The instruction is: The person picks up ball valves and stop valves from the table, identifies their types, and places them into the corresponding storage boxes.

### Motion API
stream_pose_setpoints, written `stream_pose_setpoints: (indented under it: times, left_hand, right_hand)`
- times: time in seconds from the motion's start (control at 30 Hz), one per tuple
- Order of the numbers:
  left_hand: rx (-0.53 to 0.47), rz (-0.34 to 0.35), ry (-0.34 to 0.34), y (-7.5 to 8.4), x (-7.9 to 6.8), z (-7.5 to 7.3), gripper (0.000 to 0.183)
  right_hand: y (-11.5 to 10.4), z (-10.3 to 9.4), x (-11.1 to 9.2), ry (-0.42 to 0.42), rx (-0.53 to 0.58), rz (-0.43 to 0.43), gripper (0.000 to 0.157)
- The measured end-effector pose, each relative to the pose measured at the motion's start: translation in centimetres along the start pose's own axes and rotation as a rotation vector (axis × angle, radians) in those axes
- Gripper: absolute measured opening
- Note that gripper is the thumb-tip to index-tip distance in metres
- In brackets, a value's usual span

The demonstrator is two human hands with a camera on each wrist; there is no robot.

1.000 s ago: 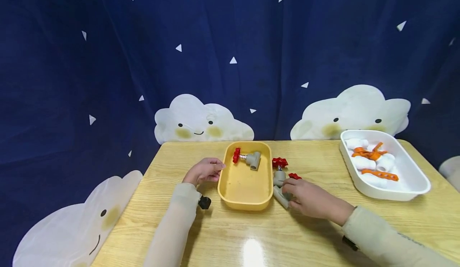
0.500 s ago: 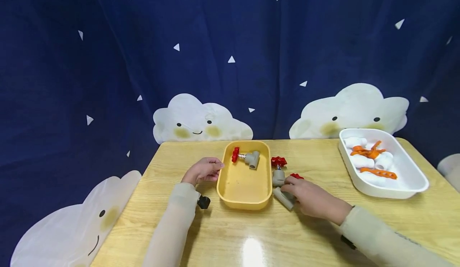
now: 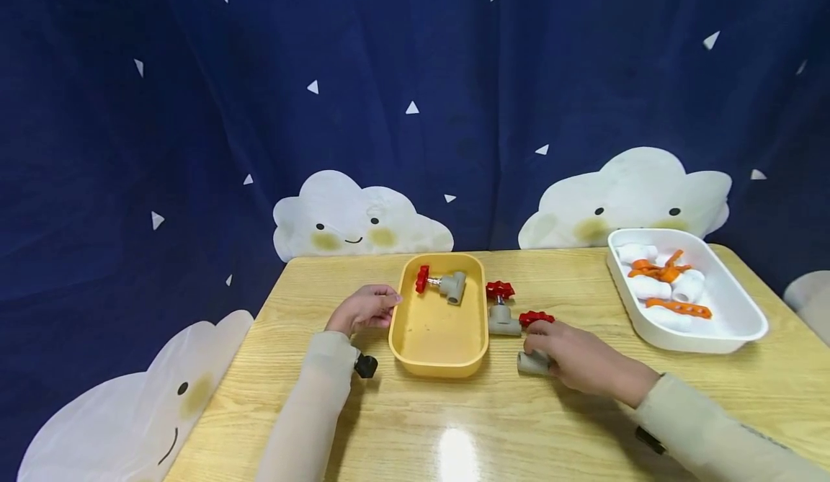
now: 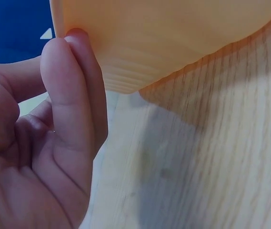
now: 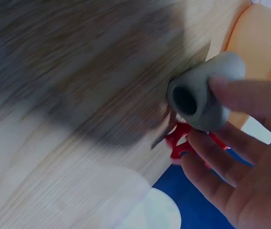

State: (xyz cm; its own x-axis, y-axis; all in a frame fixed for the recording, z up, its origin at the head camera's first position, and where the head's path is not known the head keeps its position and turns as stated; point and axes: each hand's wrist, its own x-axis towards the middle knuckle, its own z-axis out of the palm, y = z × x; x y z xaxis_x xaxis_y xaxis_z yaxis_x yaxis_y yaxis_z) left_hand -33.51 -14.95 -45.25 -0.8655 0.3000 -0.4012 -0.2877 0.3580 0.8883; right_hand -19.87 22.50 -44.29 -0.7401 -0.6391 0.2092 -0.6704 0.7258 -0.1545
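My left hand [image 3: 368, 309] pinches the left rim of a yellow tray [image 3: 438, 363]; in the left wrist view its fingers [image 4: 68, 86] meet at the tray wall [image 4: 173, 33]. Inside the tray, toward the back, lies a grey valve with a red handwheel [image 3: 452, 287]. Just right of the tray stands a second valve [image 3: 502, 323], red wheel up. My right hand [image 3: 573, 356] grips a third grey valve [image 3: 533, 363], its red handwheel pointing away from me. The right wrist view shows the thumb on this valve's hollow grey body [image 5: 206, 90], with its red wheel [image 5: 179, 140] partly hidden by the fingers.
A white tray [image 3: 733, 341] stands at the back right with several white pipe fittings [image 3: 648, 287] and orange pieces [image 3: 679, 308]. The wooden table [image 3: 402, 424] ends at a dark blue curtain [image 3: 415, 50] with cloud prints.
My right hand has drawn its valve to the right, away from the yellow tray and the standing valve, and the grey body has turned. The left hand stays at the tray rim.
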Motion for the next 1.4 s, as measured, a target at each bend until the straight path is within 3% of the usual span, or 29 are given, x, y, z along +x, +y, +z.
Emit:
stream_pose_setpoints:
  times: [0.13,0.27,0.43,0.57,0.67,0.77,1.0,1.13,1.4]
  left_hand:
    - [-0.002,-0.003,0.008,0.0,-0.2,-0.1,0.017]
    - [-0.001,-0.002,0.012,-0.1,-0.4,-0.2,0.021]
    - [0.002,-0.006,0.009,0.0,-0.4,-0.3,0.024]
    - [-0.003,-0.008,0.014,0.0,-0.4,-0.3,0.018]
    - [-0.006,-0.005,0.021,-0.1,-0.3,-0.4,0.014]
    - [-0.007,-0.003,0.014,-0.1,-0.2,-0.3,0.015]
    - [-0.01,-0.007,0.009,0.1,-0.3,-0.3,0.015]
    - [-0.01,-0.007,0.007,0.0,-0.2,-0.2,0.016]
    - [-0.012,-0.002,0.003,-0.1,0.0,0.1,0.02]
  right_hand:
    - [0.4,-0.3,-0.5,-0.004,0.008,0.038,0.038]
    - [0.1,-0.5,-0.7,-0.03,0.01,0.203,0.027]
    - [-0.9,-0.2,-0.2,-0.076,0.025,0.457,0.054]
    - [-1.7,0.6,0.5,-0.1,0.011,0.544,0.071]
    - [-1.9,0.9,0.8,-0.096,-0.016,0.566,0.072]
    - [-1.6,0.9,0.7,-0.086,-0.025,0.566,0.063]
    - [0.6,0.8,-0.8,-0.004,-0.036,0.491,0.056]
    - [1.4,0.7,-1.2,-0.025,-0.011,0.482,0.059]
    - [1.1,0.3,-1.2,-0.086,-0.096,0.432,0.051]
